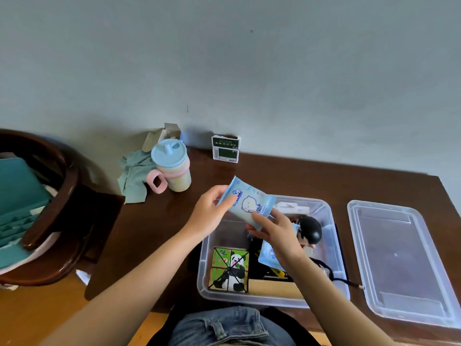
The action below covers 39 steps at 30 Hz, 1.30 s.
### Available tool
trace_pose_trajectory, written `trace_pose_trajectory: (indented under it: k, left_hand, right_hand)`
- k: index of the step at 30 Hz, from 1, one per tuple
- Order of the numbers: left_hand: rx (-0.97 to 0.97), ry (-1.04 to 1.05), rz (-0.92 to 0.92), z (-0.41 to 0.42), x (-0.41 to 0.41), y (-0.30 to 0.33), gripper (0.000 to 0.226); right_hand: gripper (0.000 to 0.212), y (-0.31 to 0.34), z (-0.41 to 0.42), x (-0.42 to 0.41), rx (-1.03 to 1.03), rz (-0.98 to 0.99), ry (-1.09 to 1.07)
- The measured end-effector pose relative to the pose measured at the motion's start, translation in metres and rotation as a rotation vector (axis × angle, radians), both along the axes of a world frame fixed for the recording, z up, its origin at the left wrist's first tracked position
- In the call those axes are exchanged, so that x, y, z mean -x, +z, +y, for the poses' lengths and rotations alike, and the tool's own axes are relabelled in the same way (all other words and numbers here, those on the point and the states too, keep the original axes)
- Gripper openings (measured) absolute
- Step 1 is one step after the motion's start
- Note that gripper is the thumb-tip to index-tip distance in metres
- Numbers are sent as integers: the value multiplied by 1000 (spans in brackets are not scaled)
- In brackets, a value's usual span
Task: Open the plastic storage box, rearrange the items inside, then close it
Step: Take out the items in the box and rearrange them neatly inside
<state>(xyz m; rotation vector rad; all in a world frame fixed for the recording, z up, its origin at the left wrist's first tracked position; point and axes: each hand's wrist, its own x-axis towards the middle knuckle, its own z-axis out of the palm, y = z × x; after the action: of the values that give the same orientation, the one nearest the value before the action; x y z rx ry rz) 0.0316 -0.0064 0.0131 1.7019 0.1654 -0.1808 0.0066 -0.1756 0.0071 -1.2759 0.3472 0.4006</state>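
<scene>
The clear storage box (270,299) sits open at lower centre of the frame, its lid (399,260) lying flat to the right. Above the box's upper left corner, a blue wipes packet (245,203) is pinched between both hands: left hand (208,213) on its left edge, right hand (277,231) gripping its lower right end.

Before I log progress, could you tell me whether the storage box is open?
Open: its lid lies on the table beside the storage box.

Home room, likely living or bedroom: dark wooden table (287,176) against plain wall (224,58), wooden chair (50,196) (cushioned), kid's sippy cup (172,166), crumpled cloth (134,178), small carton (225,148), wood floor (37,315).
</scene>
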Motion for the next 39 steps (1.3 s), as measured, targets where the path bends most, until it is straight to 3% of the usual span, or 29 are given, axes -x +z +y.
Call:
trace_pose_trajectory:
  k: [3,5,8,11,13,18,25,31,35,39]
  left_hand:
    - [72,-11,45,2,-1,4,24]
    - [-4,-29,-20,7,-3,5,25]
    - [-282,-103,-133,16,-11,5,25]
    - [-645,-298,-164,19,-22,3,31]
    - [-820,-450,-136,12,-27,-1,32]
    - [-973,-755,-5,-7,-34,-19,45]
    - [-1371,-940,17,-27,-36,-31,22]
    - [-1592,-921,-128,-30,-36,-48,30]
    - [-1589,-945,-48,-33,-38,-48,30]
    - [-1421,-997,127,-34,-40,-41,26]
  right_hand:
    - [13,1,-1,4,66,-35,132]
    - [8,2,-10,3,257,-97,200]
    - [3,-2,-35,-3,734,-216,169]
    - [14,-10,-61,-8,1109,-286,229]
    - [25,-15,-69,-11,1255,-282,339]
    - [30,-18,-69,-17,1451,-244,510]
    - [26,-14,-72,-19,1453,-237,507]
    - [19,4,-78,-13,1319,-220,438]
    - [17,15,-79,-13,1163,-209,349]
    - [19,16,-74,-13,879,-88,153]
